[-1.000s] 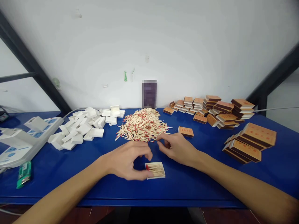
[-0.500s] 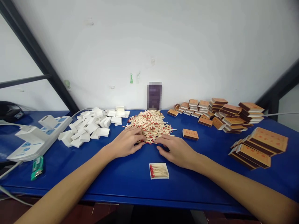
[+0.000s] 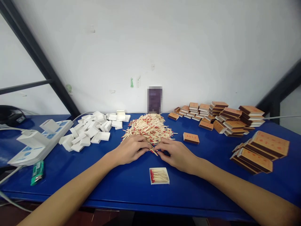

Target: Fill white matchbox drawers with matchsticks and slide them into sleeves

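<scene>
At the front edge of a heap of red-tipped matches, my left hand has its thumb and fingers pinched round a few loose matches. Facing it, my right hand has curled fingers closed on the other end of the same small bunch. How many sticks each hand grips is hidden by the fingers. Nearer to me lies a white matchbox tray, partly filled with matches whose red heads point left. Neither hand touches the tray.
Empty white trays lie piled on the left, beside a white power strip and a green packet. One orange matchbox lies right of the heap. Stacked matchboxes stand farther right on the blue table.
My hands have moved closer together and slightly toward me, drawing a few matches out from the heap's front edge. The fingers have closed. The view has tilted slightly.
</scene>
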The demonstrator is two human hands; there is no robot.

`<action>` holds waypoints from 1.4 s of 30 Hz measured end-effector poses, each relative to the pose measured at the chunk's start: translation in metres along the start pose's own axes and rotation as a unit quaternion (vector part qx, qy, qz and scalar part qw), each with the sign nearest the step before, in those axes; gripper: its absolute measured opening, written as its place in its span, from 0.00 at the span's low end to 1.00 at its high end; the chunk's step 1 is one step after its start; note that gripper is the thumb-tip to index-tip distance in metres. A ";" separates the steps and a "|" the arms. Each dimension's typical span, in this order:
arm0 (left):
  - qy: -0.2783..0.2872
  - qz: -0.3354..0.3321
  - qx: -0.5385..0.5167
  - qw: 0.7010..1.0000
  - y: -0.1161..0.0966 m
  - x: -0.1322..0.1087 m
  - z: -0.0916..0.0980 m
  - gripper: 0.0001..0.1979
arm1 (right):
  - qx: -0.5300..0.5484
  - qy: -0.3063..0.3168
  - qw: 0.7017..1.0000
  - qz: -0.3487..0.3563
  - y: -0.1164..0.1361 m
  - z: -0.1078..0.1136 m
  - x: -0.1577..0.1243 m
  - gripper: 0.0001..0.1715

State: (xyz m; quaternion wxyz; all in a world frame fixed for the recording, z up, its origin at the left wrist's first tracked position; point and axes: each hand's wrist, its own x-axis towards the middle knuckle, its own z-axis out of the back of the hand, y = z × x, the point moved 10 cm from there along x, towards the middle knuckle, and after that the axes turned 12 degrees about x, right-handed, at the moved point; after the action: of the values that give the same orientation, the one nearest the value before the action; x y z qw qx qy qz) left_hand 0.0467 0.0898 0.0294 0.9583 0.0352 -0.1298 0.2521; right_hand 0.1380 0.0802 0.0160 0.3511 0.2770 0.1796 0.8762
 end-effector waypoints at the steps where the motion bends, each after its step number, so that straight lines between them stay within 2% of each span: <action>1: -0.003 0.001 -0.001 1.000 0.000 0.000 0.000 0.11 | -0.001 -0.004 1.000 -0.003 0.000 0.001 0.000 0.10; 7: -0.005 -0.008 -0.019 1.000 -0.002 0.002 -0.004 0.12 | 0.004 -0.005 1.000 -0.014 0.000 0.001 0.001 0.10; 11: -0.001 0.020 -0.001 1.000 0.002 0.002 -0.003 0.12 | 0.015 -0.003 1.000 -0.001 0.003 0.000 -0.001 0.09; 17: 0.000 0.034 0.030 0.999 0.008 -0.002 0.001 0.08 | 0.009 -0.032 0.999 -0.009 0.002 0.007 -0.003 0.07; 23: 0.003 0.026 0.038 0.999 0.003 -0.003 0.004 0.10 | -0.001 -0.060 0.998 -0.020 0.003 0.017 -0.004 0.06; 27: 0.017 0.003 0.058 0.998 -0.003 -0.003 0.004 0.10 | 0.002 -0.043 0.999 -0.033 0.003 0.014 -0.006 0.04; 33: 0.000 -0.027 0.077 0.997 -0.008 -0.004 0.007 0.09 | 0.028 -0.014 0.998 -0.045 0.005 0.009 -0.005 0.04; 38: -0.002 -0.031 0.074 0.997 -0.009 -0.002 0.007 0.10 | 0.038 0.036 0.998 -0.045 0.004 0.002 -0.005 0.06; 42: -0.032 -0.017 0.037 0.999 -0.005 -0.002 0.013 0.08 | 0.059 0.060 0.996 -0.030 0.002 0.000 -0.005 0.06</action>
State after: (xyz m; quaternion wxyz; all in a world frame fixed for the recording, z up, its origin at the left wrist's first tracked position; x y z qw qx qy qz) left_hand 0.0449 0.0828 0.0412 0.9559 0.0807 -0.1503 0.2390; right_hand 0.1397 0.0755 0.0151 0.3484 0.2387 0.2603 0.8683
